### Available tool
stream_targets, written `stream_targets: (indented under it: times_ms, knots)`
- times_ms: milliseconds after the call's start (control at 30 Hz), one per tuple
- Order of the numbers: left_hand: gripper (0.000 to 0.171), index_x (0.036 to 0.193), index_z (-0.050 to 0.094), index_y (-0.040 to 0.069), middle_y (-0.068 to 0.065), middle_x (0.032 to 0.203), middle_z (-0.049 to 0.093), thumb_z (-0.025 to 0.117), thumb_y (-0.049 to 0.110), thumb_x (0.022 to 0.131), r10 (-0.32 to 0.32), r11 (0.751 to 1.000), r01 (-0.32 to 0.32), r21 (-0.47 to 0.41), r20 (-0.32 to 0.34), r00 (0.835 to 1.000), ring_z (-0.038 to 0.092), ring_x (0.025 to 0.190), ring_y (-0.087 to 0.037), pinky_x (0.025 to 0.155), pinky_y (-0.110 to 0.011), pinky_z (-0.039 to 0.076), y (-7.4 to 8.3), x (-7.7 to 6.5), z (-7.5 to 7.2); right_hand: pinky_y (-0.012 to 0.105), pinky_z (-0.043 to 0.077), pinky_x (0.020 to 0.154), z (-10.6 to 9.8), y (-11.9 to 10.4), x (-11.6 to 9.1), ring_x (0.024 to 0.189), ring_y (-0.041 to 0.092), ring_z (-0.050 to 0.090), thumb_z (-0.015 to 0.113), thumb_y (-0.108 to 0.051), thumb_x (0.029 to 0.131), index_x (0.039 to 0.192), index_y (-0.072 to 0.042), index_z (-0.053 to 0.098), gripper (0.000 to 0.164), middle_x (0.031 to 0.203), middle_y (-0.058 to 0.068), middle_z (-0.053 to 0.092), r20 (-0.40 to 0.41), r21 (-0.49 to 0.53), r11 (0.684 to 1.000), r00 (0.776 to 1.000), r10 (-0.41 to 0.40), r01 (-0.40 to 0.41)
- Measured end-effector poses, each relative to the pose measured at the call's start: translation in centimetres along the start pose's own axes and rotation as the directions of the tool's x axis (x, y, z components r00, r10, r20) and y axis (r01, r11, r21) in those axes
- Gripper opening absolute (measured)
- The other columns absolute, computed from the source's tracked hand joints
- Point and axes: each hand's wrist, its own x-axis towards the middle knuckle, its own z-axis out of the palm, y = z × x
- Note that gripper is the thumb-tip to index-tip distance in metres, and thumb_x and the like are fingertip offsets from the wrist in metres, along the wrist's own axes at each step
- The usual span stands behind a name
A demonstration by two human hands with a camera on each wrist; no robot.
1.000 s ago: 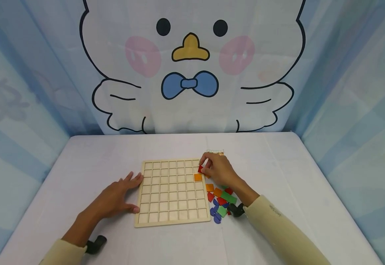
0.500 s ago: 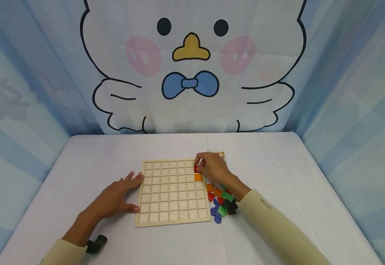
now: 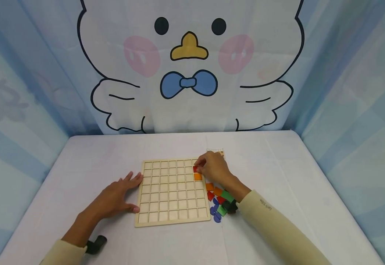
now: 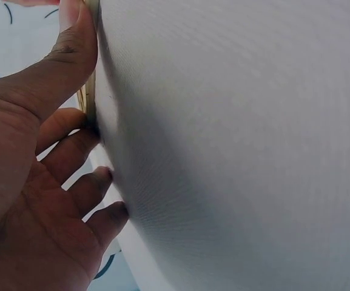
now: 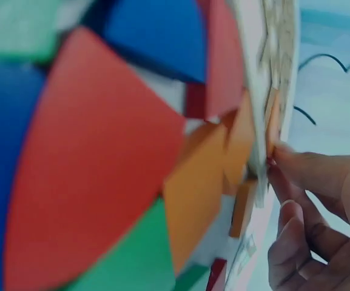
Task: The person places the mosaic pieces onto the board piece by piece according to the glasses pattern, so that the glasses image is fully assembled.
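A wooden grid board (image 3: 172, 223) lies on the white table. My left hand (image 3: 117, 197) is spread along its left side, thumb and fingertips at the edge; the left wrist view shows the thumb against the board's rim (image 4: 90, 100). With thumb and fingertips, my right hand (image 3: 216, 169) pinches a small red tile (image 3: 195, 169) at a cell in the rightmost column, near the far corner. Directly below it, an orange square tile (image 3: 197, 177) sits in its cell. In the right wrist view the right hand's fingers (image 5: 308, 173) reach the board's edge, and the red tile is hidden.
Right of the board lies a loose pile of blue pieces (image 3: 217, 218), green pieces (image 3: 227, 195), red and orange pieces (image 3: 217, 191). A printed card (image 3: 214, 150) is partly covered by the right hand. A patterned curtain (image 3: 189, 110) stands behind the table.
The right hand has moved slightly left with the red tile, from the board's right rim to the cell above the orange tile. The left hand has stayed put.
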Motion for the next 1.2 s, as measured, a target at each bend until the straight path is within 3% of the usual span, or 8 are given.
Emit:
stream_targets:
  times_ms: [200,333,633,867,1067,1200]
  knots:
    - [0.114,0.164,0.04,0.01,-0.018,0.17,0.037,0.096,0.043,0.07,0.003,1.0,-0.003,-0.006,0.003,1.0,0.033,0.156,-0.053,0.121,-0.074,0.031,0.0,0.2,0.0,0.032,0.055,0.078,-1.5,1.5,-0.4,0.086,0.018,0.063,0.079,-0.01,0.095,0.106,-0.016,0.084,0.013,0.098,0.0,0.075,-0.033,0.046,0.999,0.999,0.004,-0.002]
    - [0.114,0.164,0.04,0.009,-0.018,0.17,0.037,0.096,0.042,0.07,0.001,1.0,-0.001,-0.003,0.008,1.0,0.033,0.156,-0.053,0.121,-0.074,0.032,0.1,0.1,-0.1,0.027,0.054,0.07,-2.4,2.5,-0.9,0.084,0.019,0.061,0.079,-0.01,0.095,0.108,-0.017,0.084,0.015,0.102,0.001,0.075,-0.002,0.038,0.999,0.999,0.038,-0.038]
    - [0.116,0.164,0.039,0.009,-0.02,0.17,0.038,0.096,0.043,0.069,-0.007,1.0,0.007,-0.002,0.008,1.0,0.033,0.154,-0.056,0.12,-0.075,0.031,0.1,0.0,0.0,0.035,0.055,0.087,-2.3,3.7,-1.8,0.091,0.016,0.062,0.086,-0.014,0.091,0.111,-0.019,0.084,0.021,0.096,-0.001,0.073,0.073,-0.042,0.999,0.997,0.009,-0.006]
    - [0.114,0.163,0.04,0.009,-0.018,0.169,0.038,0.096,0.042,0.07,0.006,1.0,-0.006,-0.017,-0.007,1.0,0.032,0.156,-0.053,0.121,-0.075,0.03,0.1,-0.1,0.0,0.031,0.055,0.083,-1.9,3.1,-2.5,0.083,0.015,0.062,0.088,-0.015,0.089,0.098,-0.017,0.08,0.012,0.09,-0.003,0.073,0.04,-0.021,1.0,0.999,0.001,0.0]
    - [0.113,0.163,0.041,0.008,-0.017,0.169,0.04,0.095,0.043,0.07,0.027,0.999,-0.027,-0.017,-0.022,0.999,0.033,0.157,-0.051,0.121,-0.075,0.031,-0.2,-0.1,0.0,0.029,0.056,0.079,-1.7,2.8,-2.8,0.084,0.015,0.061,0.086,-0.015,0.09,0.117,-0.019,0.081,0.027,0.09,-0.002,0.071,0.031,-0.033,0.999,0.999,0.042,-0.041]
    - [0.115,0.163,0.041,0.009,-0.018,0.169,0.04,0.095,0.045,0.069,0.032,0.999,-0.032,-0.017,-0.024,0.999,0.034,0.156,-0.052,0.119,-0.075,0.032,-0.3,-0.1,0.1,0.031,0.055,0.081,-1.8,2.8,-2.7,0.085,0.016,0.06,0.085,-0.015,0.091,0.111,-0.019,0.082,0.021,0.089,-0.002,0.07,0.057,-0.039,0.999,0.998,0.035,-0.033]
